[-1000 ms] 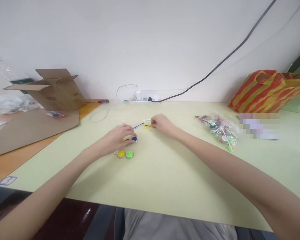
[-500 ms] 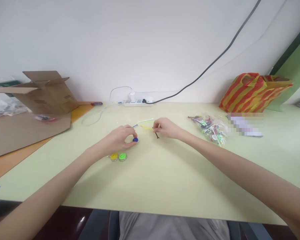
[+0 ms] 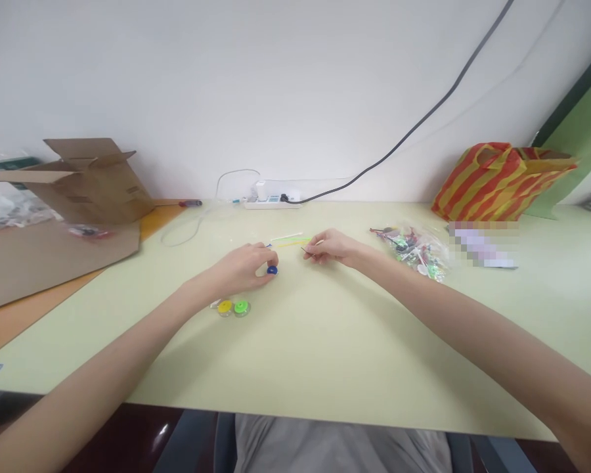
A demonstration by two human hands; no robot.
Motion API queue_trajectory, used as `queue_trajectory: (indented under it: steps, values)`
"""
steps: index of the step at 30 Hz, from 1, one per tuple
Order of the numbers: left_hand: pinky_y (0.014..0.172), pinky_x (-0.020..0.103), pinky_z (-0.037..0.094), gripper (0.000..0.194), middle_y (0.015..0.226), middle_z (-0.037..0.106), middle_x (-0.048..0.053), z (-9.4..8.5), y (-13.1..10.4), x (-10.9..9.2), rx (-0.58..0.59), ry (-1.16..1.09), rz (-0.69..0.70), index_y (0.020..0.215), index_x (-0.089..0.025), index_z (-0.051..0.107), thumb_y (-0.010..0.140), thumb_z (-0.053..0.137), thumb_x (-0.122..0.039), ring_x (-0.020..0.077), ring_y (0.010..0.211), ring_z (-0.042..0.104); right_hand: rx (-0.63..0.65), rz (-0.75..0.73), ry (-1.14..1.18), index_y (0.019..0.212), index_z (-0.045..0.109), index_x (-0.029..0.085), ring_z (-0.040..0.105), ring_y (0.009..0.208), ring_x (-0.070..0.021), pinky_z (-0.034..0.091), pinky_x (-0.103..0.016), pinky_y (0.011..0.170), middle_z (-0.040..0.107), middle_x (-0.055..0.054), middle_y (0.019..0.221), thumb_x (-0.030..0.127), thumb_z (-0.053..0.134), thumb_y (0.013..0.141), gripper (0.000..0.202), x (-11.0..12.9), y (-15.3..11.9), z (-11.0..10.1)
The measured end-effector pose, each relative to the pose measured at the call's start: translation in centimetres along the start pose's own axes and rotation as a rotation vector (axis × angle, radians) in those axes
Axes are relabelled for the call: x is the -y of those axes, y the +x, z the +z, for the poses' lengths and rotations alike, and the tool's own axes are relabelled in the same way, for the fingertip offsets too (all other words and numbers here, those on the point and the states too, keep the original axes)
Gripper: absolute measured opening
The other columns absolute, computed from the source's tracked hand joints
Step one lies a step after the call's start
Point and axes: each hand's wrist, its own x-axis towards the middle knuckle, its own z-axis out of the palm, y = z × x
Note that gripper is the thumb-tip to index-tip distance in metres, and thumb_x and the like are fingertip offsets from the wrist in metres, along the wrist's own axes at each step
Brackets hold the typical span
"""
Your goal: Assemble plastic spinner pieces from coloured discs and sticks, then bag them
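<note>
Over the bench (image 3: pixel 325 361), your left hand (image 3: pixel 243 268) pinches the blue piece (image 3: pixel 272 270), now slightly nearer your right hand (image 3: pixel 331 247), which grips a dark stick (image 3: pixel 304 249) whose tip now points left instead of toward you, so the two seem to face each other. The yellow disc (image 3: pixel 225 307) and green disc (image 3: pixel 241 307) rest nearside; right of them, open room runs to the near edge

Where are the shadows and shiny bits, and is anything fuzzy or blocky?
In the head view: soft shadows on the table by both arms, a bright glint on the dark area below, a fuzzy thin piece in the right hand, blocky squares over the paper near the striped bag.
</note>
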Motion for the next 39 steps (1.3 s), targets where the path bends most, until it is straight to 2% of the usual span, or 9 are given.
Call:
queue_trajectory:
  steps: [4, 8, 13, 18, 22, 26, 28, 34, 39]
  values:
    - [0.097, 0.037, 0.047, 0.04, 0.126, 0.067, 0.005, -1.2, -1.5, 1.4, -0.029, -0.087, -0.084, 0.124, -0.031, 0.065, 0.096, 0.052, -0.056, 0.0267, 0.116, 0.061, 0.027, -0.014, 0.031, 0.073, 0.067, 0.013, 0.057, 0.056, -0.0083, 0.049, -0.022, 0.056, 0.074, -0.007, 0.075, 0.017, 0.083, 0.075, 0.016, 0.3, -1.0, 0.3]
    - [0.102, 0.038, 0.046, 0.043, 0.136, 0.065, 0.005, -3.0, -4.3, 3.5, -0.117, -0.113, -0.184, 0.129, -0.031, 0.063, 0.098, 0.048, -0.057, 0.028, 0.124, 0.059, 0.024, -0.075, 0.012, 0.092, 0.066, 0.016, 0.058, 0.059, -0.0104, 0.046, -0.023, 0.055, 0.073, -0.004, 0.075, 0.02, 0.087, 0.069, 0.032, 0.8, -2.8, 0.2]
    - [0.102, 0.037, 0.048, 0.041, 0.136, 0.064, 0.002, -3.0, -7.2, 5.2, 0.01, -0.178, -0.206, 0.122, -0.034, 0.069, 0.092, 0.057, -0.06, 0.0285, 0.122, 0.061, 0.053, -0.134, -0.065, 0.098, 0.071, 0.016, 0.057, 0.062, -0.0117, 0.045, -0.026, 0.059, 0.07, -0.003, 0.075, 0.03, 0.087, 0.069, 0.036, 1.2, -5.3, -0.3]
    - [0.102, 0.036, 0.047, 0.034, 0.13, 0.066, 0.003, -1.1, -6.3, 5.0, 0.06, -0.193, -0.125, 0.112, -0.031, 0.073, 0.092, 0.059, -0.056, 0.0262, 0.119, 0.061, 0.059, -0.156, -0.088, 0.077, 0.071, 0.017, 0.053, 0.061, -0.0113, 0.042, -0.027, 0.059, 0.062, 0.0, 0.068, 0.043, 0.086, 0.07, 0.031, 1.0, -7.0, -0.2]
    - [0.099, 0.037, 0.048, 0.029, 0.12, 0.069, 0.003, -1.4, -4.7, 4.5, 0.013, -0.157, -0.096, 0.103, -0.029, 0.072, 0.091, 0.061, -0.053, 0.0257, 0.113, 0.062, -0.054, -0.184, -0.015, 0.076, 0.068, 0.018, 0.052, 0.059, -0.0111, 0.041, -0.027, 0.058, 0.06, 0.001, 0.066, 0.048, 0.089, 0.066, 0.038, 1.2, -8.8, -0.7]
    - [0.093, 0.036, 0.048, 0.026, 0.116, 0.07, 0.001, -2.9, -3.0, 2.0, -0.144, -0.166, -0.134, 0.105, -0.029, 0.068, 0.089, 0.065, -0.049, 0.0244, 0.108, 0.063, -0.151, -0.198, 0.1, 0.076, 0.066, 0.019, 0.05, 0.06, -0.0105, 0.041, -0.028, 0.06, 0.059, 0.002, 0.067, 0.051, 0.089, 0.067, 0.041, 1.5, -10.6, -1.9]
    - [0.091, 0.034, 0.048, 0.023, 0.113, 0.071, 0.001, -2.8, -1.7, -0.5, -0.163, -0.197, -0.054, 0.106, -0.028, 0.067, 0.089, 0.066, -0.042, 0.0231, 0.105, 0.064, -0.181, -0.184, 0.16, 0.076, 0.065, 0.019, 0.05, 0.061, -0.0107, 0.041, -0.028, 0.06, 0.059, 0.001, 0.066, 0.052, 0.09, 0.066, 0.043, 1.1, -10.9, -2.3]
    - [0.085, 0.034, 0.047, 0.011, 0.1, 0.069, 0.004, 1.2, 3.0, -9.0, 0.019, -0.219, 0.271, 0.098, -0.021, 0.067, 0.088, 0.064, -0.025, 0.0228, 0.097, 0.063, -0.198, -0.102, 0.265, 0.078, 0.064, 0.018, 0.052, 0.063, -0.0113, 0.04, -0.026, 0.057, 0.061, 0.001, 0.068, 0.054, 0.094, 0.056, 0.051, -1.7, -10.4, -2.2]
    - [0.086, 0.034, 0.047, 0.01, 0.103, 0.065, 0.005, 3.8, 4.1, -11.2, -0.026, -0.313, 0.261, 0.094, -0.02, 0.067, 0.089, 0.07, -0.028, 0.0227, 0.1, 0.061, -0.031, -0.09, 0.13, 0.081, 0.067, 0.018, 0.045, 0.058, -0.009, 0.03, -0.026, 0.053, 0.059, 0.002, 0.069, 0.053, 0.091, 0.062, 0.046, -2.9, -10.6, -2.6]
